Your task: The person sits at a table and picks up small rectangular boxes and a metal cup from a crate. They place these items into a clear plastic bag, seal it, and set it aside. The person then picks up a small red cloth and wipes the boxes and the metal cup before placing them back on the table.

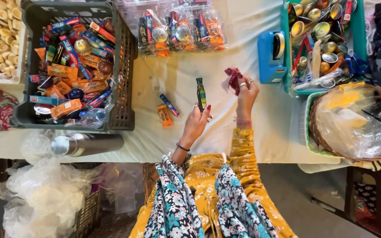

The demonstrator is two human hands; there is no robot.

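Observation:
My left hand (196,121) holds a small dark green bottle (201,93) upright above the cream tablecloth (164,79). My right hand (246,90) pinches a small red packet (233,79) just to the right of the bottle. A blue stick packet (169,105) and an orange sachet (164,115) lie on the cloth to the left of my left hand.
A dark crate (122,66) full of colourful packets and tins stands at the left. Filled clear bags (179,31) lie at the back. A blue tape dispenser (270,55), a green bin (360,31) of metal cups and a wicker basket (314,119) are at the right. A steel flask (87,144) lies near the front edge.

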